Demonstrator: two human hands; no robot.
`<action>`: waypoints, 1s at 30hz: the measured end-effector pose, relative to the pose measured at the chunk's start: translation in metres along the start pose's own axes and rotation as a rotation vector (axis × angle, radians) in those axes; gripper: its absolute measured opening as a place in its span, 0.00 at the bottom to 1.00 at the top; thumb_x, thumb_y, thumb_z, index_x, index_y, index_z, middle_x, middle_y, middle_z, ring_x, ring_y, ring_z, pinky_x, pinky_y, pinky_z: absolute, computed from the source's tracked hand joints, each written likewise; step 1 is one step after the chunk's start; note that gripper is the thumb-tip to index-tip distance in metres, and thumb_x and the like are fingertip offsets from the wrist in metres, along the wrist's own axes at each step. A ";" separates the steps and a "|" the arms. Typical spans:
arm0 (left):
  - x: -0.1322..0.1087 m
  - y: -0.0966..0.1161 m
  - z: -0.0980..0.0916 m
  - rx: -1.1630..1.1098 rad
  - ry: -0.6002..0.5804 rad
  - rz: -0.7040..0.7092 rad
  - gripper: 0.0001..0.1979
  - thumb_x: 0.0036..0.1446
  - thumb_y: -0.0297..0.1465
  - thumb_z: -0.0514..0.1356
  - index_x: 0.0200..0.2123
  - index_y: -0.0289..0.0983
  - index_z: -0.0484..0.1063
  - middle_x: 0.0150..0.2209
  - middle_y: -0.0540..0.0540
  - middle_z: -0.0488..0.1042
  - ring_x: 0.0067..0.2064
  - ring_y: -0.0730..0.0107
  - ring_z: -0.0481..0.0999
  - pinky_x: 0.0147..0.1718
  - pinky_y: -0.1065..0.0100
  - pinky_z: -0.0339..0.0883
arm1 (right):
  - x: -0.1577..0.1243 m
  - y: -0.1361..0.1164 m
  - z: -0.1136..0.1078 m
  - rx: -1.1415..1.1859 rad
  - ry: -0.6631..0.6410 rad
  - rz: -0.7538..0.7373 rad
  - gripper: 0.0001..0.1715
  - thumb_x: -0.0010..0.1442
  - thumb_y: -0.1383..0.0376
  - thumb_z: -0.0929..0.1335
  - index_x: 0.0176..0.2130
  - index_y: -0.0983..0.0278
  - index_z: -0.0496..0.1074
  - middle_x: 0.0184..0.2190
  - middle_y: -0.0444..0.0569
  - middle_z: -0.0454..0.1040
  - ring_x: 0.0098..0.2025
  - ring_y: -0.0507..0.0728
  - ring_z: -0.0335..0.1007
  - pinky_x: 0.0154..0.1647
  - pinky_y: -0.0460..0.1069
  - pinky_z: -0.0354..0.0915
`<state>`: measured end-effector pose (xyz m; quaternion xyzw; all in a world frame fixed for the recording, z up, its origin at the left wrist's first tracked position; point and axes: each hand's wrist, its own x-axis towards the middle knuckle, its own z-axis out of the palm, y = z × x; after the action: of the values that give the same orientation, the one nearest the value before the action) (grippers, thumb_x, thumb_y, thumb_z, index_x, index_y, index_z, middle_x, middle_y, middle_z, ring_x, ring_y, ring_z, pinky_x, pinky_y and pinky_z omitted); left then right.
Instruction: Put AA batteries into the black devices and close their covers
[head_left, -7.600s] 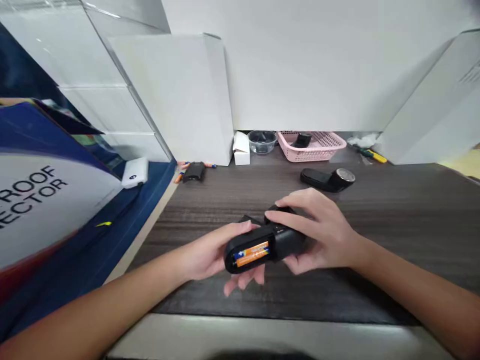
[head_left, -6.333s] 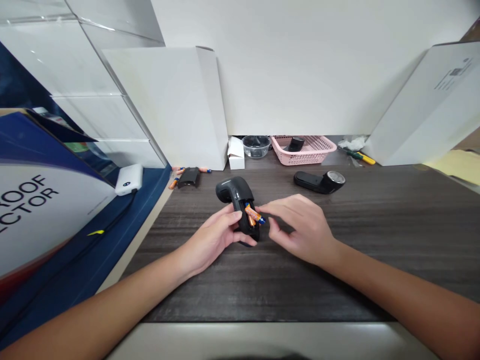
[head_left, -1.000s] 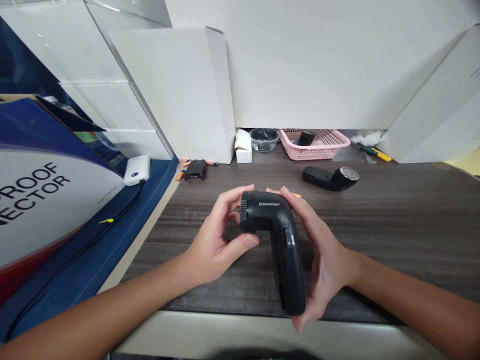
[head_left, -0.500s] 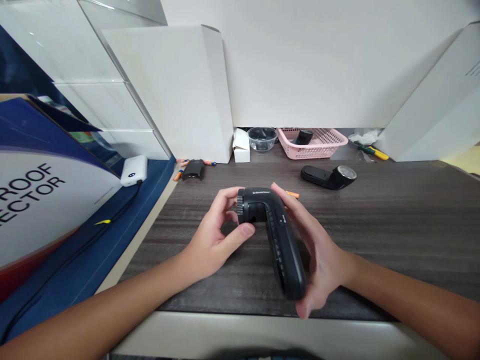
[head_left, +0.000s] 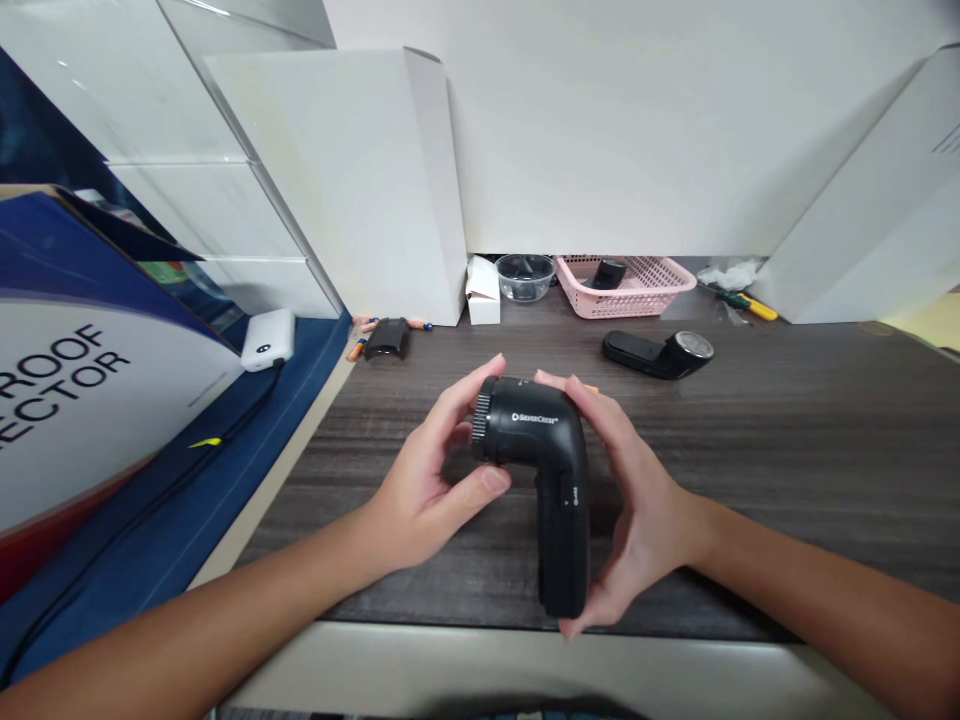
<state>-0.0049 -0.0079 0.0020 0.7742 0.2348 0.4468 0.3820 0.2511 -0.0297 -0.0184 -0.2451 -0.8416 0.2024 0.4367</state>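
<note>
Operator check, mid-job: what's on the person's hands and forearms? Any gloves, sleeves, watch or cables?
The left hand and right hand are bare, with no gloves or rings. The left forearm and right forearm show no sleeves, watch, bracelet, markings or cables.

"SilverCrest" stands on the black lint shaver point(head_left: 534, 432); "ROOF ECTOR" on the blue-and-white cover point(head_left: 56, 385).

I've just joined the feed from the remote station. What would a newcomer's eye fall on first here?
The black SilverCrest fabric shaver stands out at centre, held over the dark wood desk between the left hand and right hand. At far left, a large blue-and-white printed package fills the view. At the back of the desk sits a pink plastic basket.
</note>
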 end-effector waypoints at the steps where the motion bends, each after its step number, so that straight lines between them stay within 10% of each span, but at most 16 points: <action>1: 0.000 0.000 0.000 -0.005 0.000 -0.011 0.36 0.70 0.37 0.64 0.77 0.51 0.55 0.75 0.42 0.63 0.67 0.50 0.73 0.61 0.60 0.73 | 0.000 0.000 0.000 0.000 0.004 0.002 0.97 0.30 0.41 0.87 0.80 0.52 0.36 0.80 0.54 0.48 0.79 0.76 0.49 0.81 0.66 0.47; 8: -0.002 0.003 0.002 -0.179 -0.079 -0.202 0.46 0.65 0.41 0.69 0.78 0.51 0.49 0.75 0.40 0.60 0.66 0.45 0.73 0.54 0.60 0.77 | 0.002 -0.001 0.003 -0.065 0.044 0.004 0.91 0.36 0.41 0.86 0.80 0.54 0.40 0.78 0.55 0.50 0.78 0.75 0.52 0.81 0.66 0.48; 14: -0.003 0.012 0.008 -0.491 -0.177 -0.391 0.53 0.65 0.38 0.70 0.79 0.57 0.36 0.68 0.40 0.68 0.54 0.61 0.79 0.46 0.66 0.77 | 0.003 -0.002 0.007 -0.100 0.053 0.015 0.89 0.37 0.42 0.86 0.80 0.56 0.40 0.77 0.58 0.51 0.77 0.76 0.51 0.80 0.67 0.49; 30: 0.005 0.008 0.013 -0.667 -0.069 -0.502 0.59 0.56 0.34 0.77 0.77 0.55 0.40 0.47 0.43 0.80 0.39 0.65 0.83 0.36 0.66 0.80 | -0.003 0.001 0.015 0.058 0.068 0.152 0.90 0.37 0.44 0.87 0.80 0.51 0.39 0.79 0.54 0.48 0.79 0.73 0.49 0.80 0.65 0.52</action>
<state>0.0087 -0.0140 0.0066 0.5414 0.2457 0.3654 0.7162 0.2408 -0.0327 -0.0289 -0.3021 -0.7990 0.2510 0.4553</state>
